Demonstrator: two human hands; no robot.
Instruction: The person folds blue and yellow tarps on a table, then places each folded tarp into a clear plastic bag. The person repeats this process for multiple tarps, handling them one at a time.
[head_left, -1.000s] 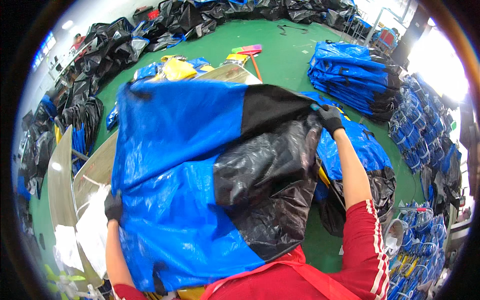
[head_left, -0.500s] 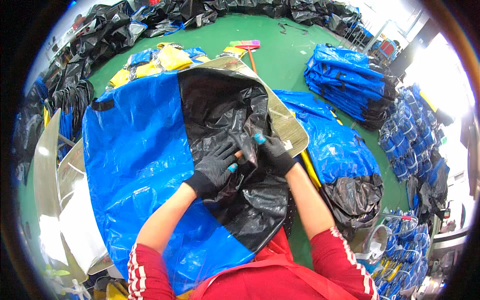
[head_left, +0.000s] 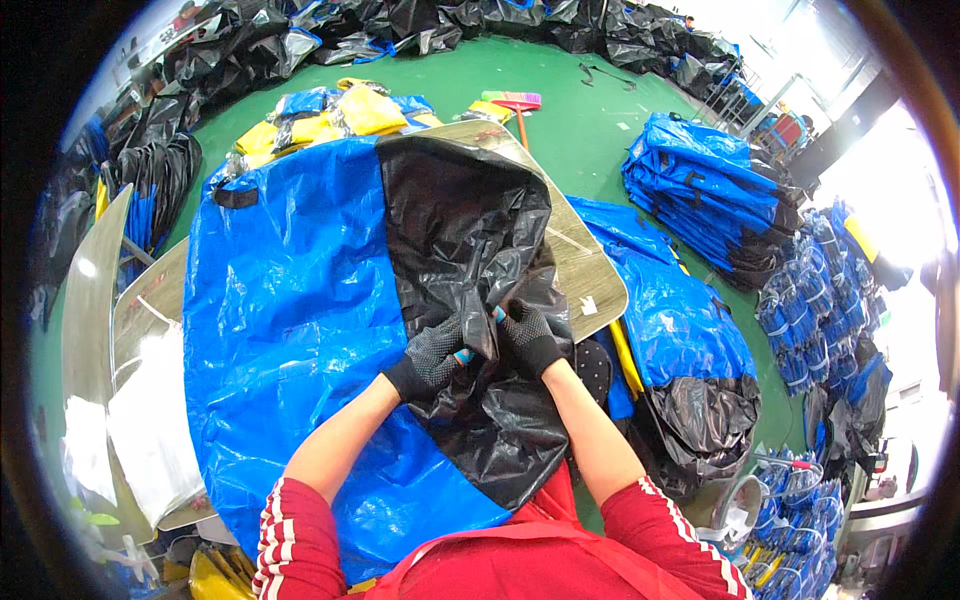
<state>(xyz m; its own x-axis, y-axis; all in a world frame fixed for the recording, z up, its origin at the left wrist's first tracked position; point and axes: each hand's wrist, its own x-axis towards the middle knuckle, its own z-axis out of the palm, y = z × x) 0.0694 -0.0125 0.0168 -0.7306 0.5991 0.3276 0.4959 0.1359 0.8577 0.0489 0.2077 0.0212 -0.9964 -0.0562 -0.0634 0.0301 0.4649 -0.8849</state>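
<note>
A large blue and black woven plastic bag (head_left: 290, 290) lies spread over a wood-topped table (head_left: 590, 265), its black end bunched in folds toward the right. My left hand (head_left: 435, 355), in a dark grey knit glove with bluish fingertips showing, is closed on a fold of the black part. Close beside it, my right hand (head_left: 525, 335), gloved the same way, pinches the other side of that gathered fold. A raised ridge of black plastic stands between the two hands. Some of my fingers are hidden by the folds.
Right of the table lie a stack of blue and black bags (head_left: 690, 330) and another pile (head_left: 700, 190). Yellow and blue packs (head_left: 350, 112) and a broom (head_left: 515, 103) are beyond it on the green floor (head_left: 580, 150). Bundled blue packs (head_left: 810, 300) stand far right.
My right hand has come lower and nearer the left, drawing its fingers in on the black plastic. The left hand's spread fingers have curled closed. The whole view has shifted slightly.
</note>
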